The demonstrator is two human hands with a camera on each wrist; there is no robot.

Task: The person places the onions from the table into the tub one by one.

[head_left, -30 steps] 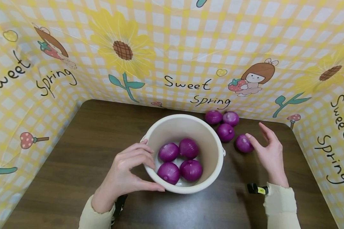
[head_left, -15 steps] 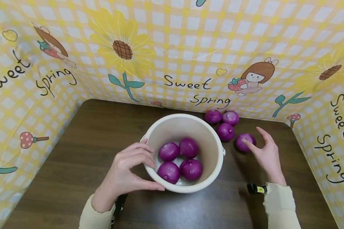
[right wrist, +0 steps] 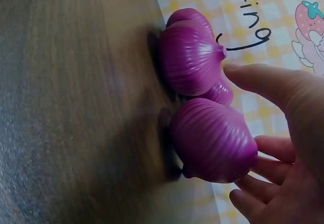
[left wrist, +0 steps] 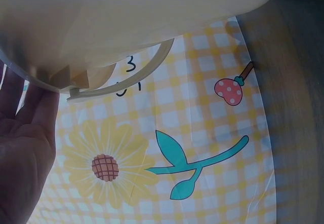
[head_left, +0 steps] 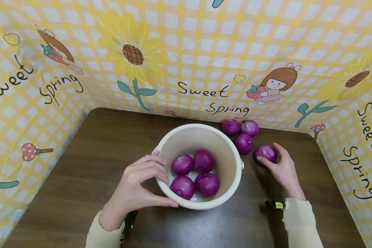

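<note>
In the head view my left hand (head_left: 139, 184) holds a cream bucket (head_left: 199, 206) by its left rim, fingers over the edge and thumb along the near side. Several purple onions (head_left: 206, 184) lie on the bucket's bottom. The left wrist view shows the bucket's side and its handle (left wrist: 147, 77) beside my fingers (left wrist: 43, 107). On the right, my right hand (head_left: 283, 170) is spread around a single purple onion (head_left: 266, 151) on the table. In the right wrist view the fingers lie at that onion's (right wrist: 212, 140) side, with the thumb apart from it.
Several more onions sit behind the bucket's right side, among them one in front (head_left: 244, 143) and one at the back (head_left: 230, 126). A yellow checked cloth (head_left: 192, 62) rises along the back and sides of the dark wooden table (head_left: 71, 165).
My right hand has moved left and toward the lone onion, its thumb shifting to the near side and its fingers to the right side. The left hand and bucket have stayed still.
</note>
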